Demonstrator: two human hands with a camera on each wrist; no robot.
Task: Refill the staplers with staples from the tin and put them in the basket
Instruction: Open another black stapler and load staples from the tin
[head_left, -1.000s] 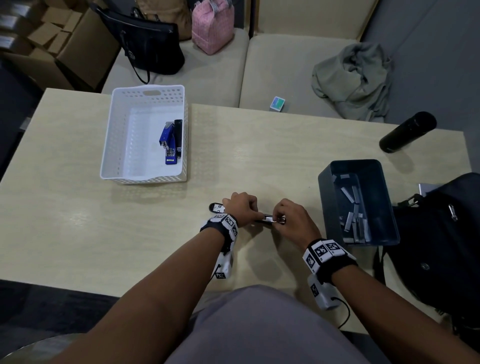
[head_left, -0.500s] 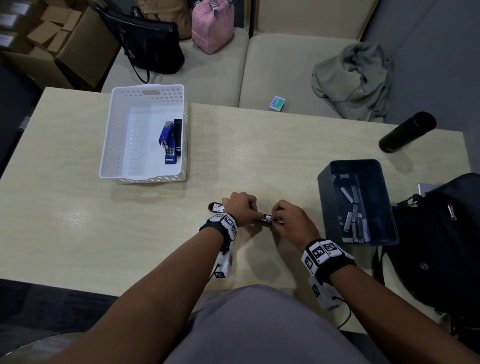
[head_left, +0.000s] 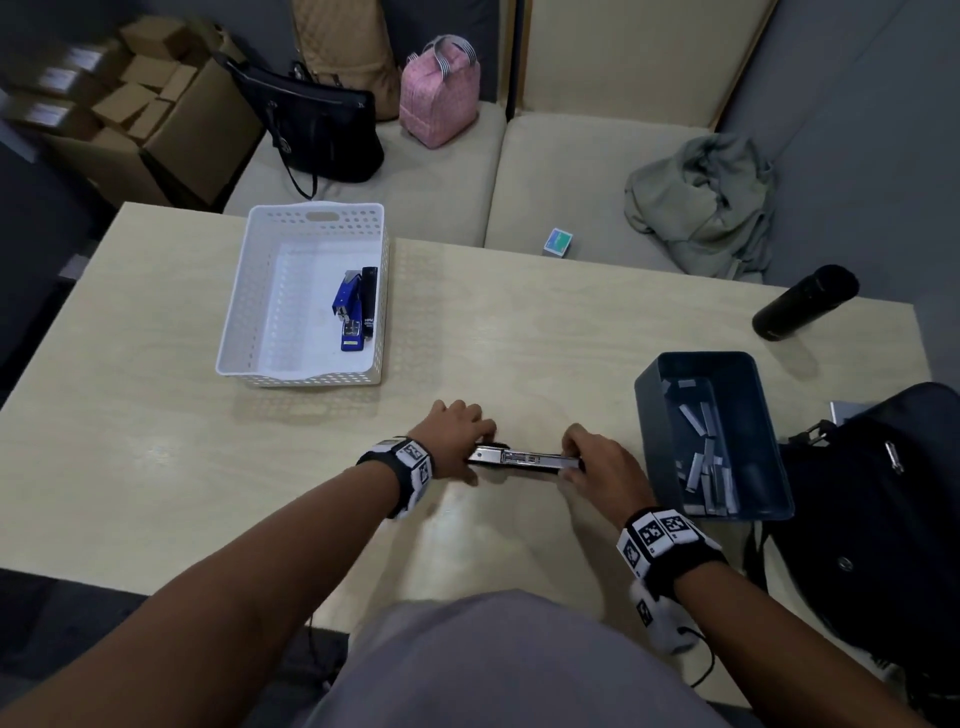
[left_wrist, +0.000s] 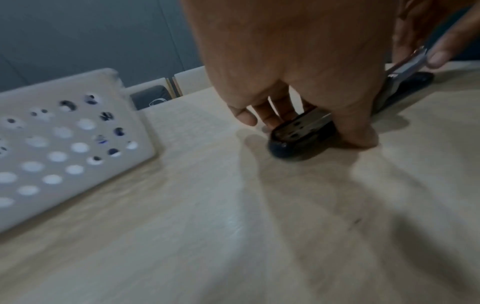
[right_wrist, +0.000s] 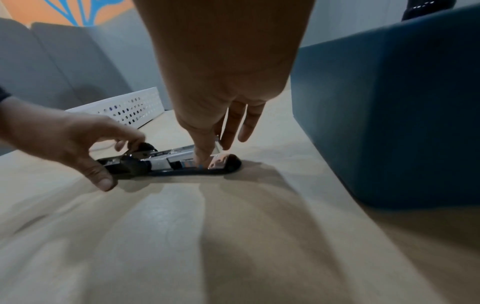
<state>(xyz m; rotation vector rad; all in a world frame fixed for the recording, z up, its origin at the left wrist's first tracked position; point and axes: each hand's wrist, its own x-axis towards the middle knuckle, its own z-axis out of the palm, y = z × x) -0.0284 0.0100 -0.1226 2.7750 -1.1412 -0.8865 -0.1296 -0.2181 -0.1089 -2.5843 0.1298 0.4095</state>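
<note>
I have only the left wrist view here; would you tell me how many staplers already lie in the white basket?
Observer: Two. A blue stapler and a black stapler lie side by side against the right wall of the white basket.
Operator: Thank you. Does the tin hold any staples?
Observer: Yes, several loose staple strips lie inside the blue tin.
Operator: And what is the right hand doing at the stapler on the table?
Observer: The right hand pinches the front end of the open stapler, with its thumb tip on the metal magazine and its fingers on the far side.
</note>
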